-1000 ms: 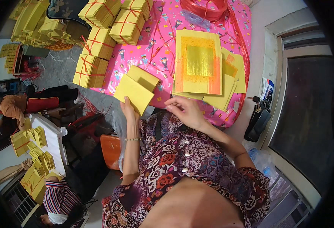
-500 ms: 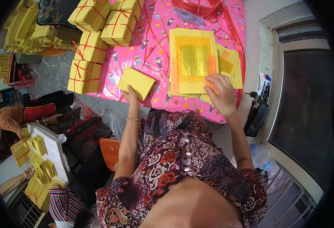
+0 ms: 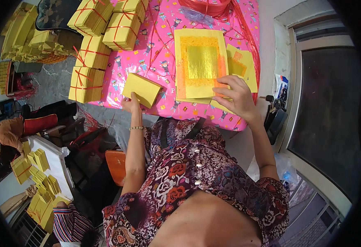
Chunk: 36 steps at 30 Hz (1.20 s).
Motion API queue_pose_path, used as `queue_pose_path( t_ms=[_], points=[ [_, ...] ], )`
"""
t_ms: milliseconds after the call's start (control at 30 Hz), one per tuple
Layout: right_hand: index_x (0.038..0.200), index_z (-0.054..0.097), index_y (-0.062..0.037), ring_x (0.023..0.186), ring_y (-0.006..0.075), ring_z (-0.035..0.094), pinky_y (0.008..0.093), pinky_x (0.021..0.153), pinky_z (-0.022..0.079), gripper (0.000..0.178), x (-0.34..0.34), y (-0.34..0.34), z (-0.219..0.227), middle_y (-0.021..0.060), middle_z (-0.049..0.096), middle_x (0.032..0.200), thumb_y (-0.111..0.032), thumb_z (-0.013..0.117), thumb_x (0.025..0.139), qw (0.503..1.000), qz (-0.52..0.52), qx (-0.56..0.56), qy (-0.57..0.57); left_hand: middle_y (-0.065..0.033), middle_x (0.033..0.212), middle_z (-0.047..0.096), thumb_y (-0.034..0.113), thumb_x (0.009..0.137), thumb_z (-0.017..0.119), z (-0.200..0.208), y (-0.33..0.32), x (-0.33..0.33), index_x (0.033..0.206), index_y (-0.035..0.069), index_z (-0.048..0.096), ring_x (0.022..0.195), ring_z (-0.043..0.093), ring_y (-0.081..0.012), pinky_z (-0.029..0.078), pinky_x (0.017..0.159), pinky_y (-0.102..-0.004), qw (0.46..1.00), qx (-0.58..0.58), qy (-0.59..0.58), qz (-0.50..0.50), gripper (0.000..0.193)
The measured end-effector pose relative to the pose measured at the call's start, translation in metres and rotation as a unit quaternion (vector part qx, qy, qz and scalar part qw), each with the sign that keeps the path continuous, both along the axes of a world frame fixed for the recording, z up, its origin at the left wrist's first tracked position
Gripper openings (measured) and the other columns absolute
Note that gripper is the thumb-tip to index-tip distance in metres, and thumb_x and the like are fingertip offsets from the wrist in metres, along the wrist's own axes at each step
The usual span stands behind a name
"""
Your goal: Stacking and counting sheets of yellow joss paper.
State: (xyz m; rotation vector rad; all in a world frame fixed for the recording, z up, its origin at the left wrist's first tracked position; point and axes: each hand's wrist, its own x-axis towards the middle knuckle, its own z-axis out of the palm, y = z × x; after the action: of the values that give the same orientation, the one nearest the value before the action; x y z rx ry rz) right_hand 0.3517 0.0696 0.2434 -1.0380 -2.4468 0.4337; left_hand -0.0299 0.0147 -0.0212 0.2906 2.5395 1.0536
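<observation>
A small folded yellow paper packet (image 3: pixel 143 88) lies tilted on the pink patterned table cover. My left hand (image 3: pixel 132 103) is at its lower left edge, with the thumb on the top face and the other fingers partly hidden at the edge. To the right lies a large yellow paper sheet (image 3: pixel 180 61) with an orange border and a shiny gold square in its middle. At its lower right corner my right hand (image 3: pixel 238 96) has bent fingers closed on the paper. More yellow sheets (image 3: pixel 250 61) stick out beneath it on the right.
Yellow paper bundles (image 3: pixel 87 84) tied with red strips stand along the table's left side. Red plastic strips (image 3: pixel 250 37) run down the right edge of the pink cover (image 3: pixel 170 80). At lower left, another person's striped sleeve (image 3: pixel 71 224) is beside a white table (image 3: pixel 59 158) with folded yellow papers.
The view has shifted slightly. My left hand has slid left along the packet's edge, while the packet stays put. My right fingers reach a little farther onto the large sheet's corner.
</observation>
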Motion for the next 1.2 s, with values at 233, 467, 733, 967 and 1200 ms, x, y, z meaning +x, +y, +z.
queue_pose_path(
  t_ms=[233,467,733,967,1200],
  points=[
    [0.079,0.069,-0.0048,0.077,0.0212,0.06,0.0341,0.069,0.049,0.01,-0.003,0.001,-0.011,0.0041,0.065,0.08,-0.014,0.074,0.077,0.993,-0.032,-0.065,0.097,-0.0051,0.098,0.055,0.013,0.089,0.065,0.093,-0.002,0.048,0.12,0.001,0.05,0.088,0.056,-0.0147,0.05,0.073,-0.0308,0.933,0.278,-0.069,-0.217,0.036],
    [0.078,0.068,-0.0029,0.076,0.0212,0.06,0.0329,0.068,0.047,0.01,-0.001,0.007,-0.015,0.0054,0.065,0.077,-0.012,0.071,0.081,0.98,-0.049,-0.134,0.139,-0.0007,0.095,0.054,0.004,0.081,0.074,0.183,-0.011,0.127,0.125,0.005,0.049,0.077,0.052,-0.0061,0.046,0.064,-0.0206,0.802,0.342,-0.177,-0.456,0.051],
    [0.08,0.069,-0.0027,0.079,0.0178,0.061,0.0308,0.072,0.048,0.012,0.003,0.008,-0.023,0.005,0.065,0.079,-0.014,0.072,0.082,0.951,-0.081,-0.248,0.168,0.0044,0.08,0.054,0.004,0.082,0.074,0.194,-0.005,0.142,0.116,0.004,0.056,0.066,0.049,-0.0029,0.04,0.059,-0.0177,0.82,0.292,-0.127,-0.476,0.039],
    [0.082,0.07,-0.0011,0.078,0.0139,0.06,0.0278,0.071,0.047,0.011,0.005,0.011,-0.023,0.0048,0.064,0.083,-0.012,0.071,0.083,0.939,-0.087,-0.291,0.159,0.003,0.075,0.052,0.009,0.079,0.077,0.195,-0.007,0.146,0.108,0.005,0.062,0.064,0.049,-0.0054,0.043,0.059,-0.0209,0.832,0.295,-0.127,-0.452,0.032],
    [0.083,0.069,0.0009,0.08,0.0126,0.06,0.0262,0.073,0.047,0.01,0.007,0.013,-0.027,0.0046,0.064,0.085,-0.009,0.07,0.084,0.939,-0.075,-0.296,0.157,0.0038,0.078,0.053,0.009,0.078,0.078,0.195,-0.007,0.148,0.107,0.006,0.063,0.065,0.049,-0.0048,0.042,0.059,-0.02,0.834,0.297,-0.143,-0.443,0.033]
  ],
)
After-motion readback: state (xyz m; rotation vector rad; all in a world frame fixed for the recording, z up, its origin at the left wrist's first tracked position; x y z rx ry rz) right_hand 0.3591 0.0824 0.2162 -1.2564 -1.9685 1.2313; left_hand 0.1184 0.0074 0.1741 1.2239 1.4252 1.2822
